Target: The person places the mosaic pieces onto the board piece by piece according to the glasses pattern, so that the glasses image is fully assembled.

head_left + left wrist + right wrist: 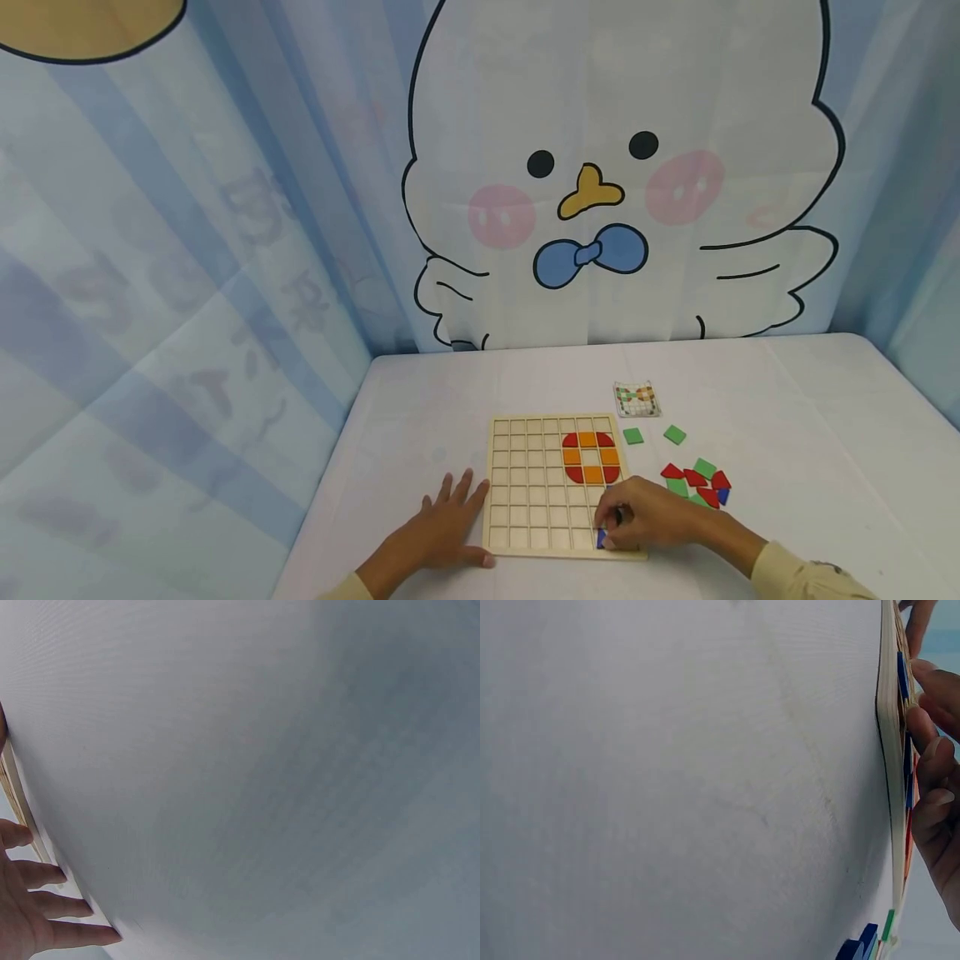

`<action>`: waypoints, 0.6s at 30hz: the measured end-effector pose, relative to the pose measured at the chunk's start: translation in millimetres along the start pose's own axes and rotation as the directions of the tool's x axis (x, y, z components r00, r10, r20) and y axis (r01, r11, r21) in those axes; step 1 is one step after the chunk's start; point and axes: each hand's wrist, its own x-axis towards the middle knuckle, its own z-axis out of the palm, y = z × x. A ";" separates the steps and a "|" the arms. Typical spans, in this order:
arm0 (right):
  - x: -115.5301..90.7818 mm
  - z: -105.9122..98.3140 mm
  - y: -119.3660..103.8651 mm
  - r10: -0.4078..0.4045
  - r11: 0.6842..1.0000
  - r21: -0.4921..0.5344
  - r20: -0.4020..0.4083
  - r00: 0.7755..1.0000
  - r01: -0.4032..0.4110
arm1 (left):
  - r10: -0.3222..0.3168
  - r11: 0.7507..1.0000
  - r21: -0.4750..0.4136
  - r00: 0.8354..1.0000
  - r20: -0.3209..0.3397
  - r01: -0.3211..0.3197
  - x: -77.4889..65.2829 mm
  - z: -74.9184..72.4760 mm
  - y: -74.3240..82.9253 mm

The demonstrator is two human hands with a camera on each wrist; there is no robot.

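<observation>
A wooden grid board (517, 515) lies on the table, with red and orange tiles (587, 439) forming a ring in its upper right cells. My right hand (648, 512) is over the board's lower right corner, thumb and index finger pinching a small blue tile (602, 539) down at the grid. In the right wrist view, another blue tile (908, 772) shows under the curled fingers, which hide part of the board. My left hand (448, 529) rests flat with fingers spread, its fingertips and thumb against the board's left edge.
Right of the board lies a loose pile of red tiles (695, 477), green tiles (704, 468) and a blue tile (723, 496). Two green tiles (675, 434) lie apart, farther back. Behind the board's right corner is a small pattern card (637, 400). Printed curtains border the table.
</observation>
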 end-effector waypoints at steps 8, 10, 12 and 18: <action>0.5 -0.9 0.7 0.017 0.999 -0.052 0.007 1.000 -0.017 | 0.003 1.000 -0.010 1.000 -0.007 -0.003 -0.5 -0.3 0.2; 0.6 -0.5 -0.6 0.020 0.998 -0.066 0.011 1.000 -0.020 | 0.008 1.000 -0.012 1.000 -0.011 -0.008 -1.2 -0.3 0.4; 0.8 -0.1 -1.4 0.022 0.996 -0.087 0.009 1.000 -0.021 | 0.011 1.000 -0.014 1.000 -0.014 -0.011 -1.6 -0.6 0.9; 1.8 0.5 -3.6 0.047 0.991 -0.125 -0.013 0.999 -0.049 | 0.010 1.000 -0.007 1.000 -0.013 -0.010 -1.2 -0.5 1.3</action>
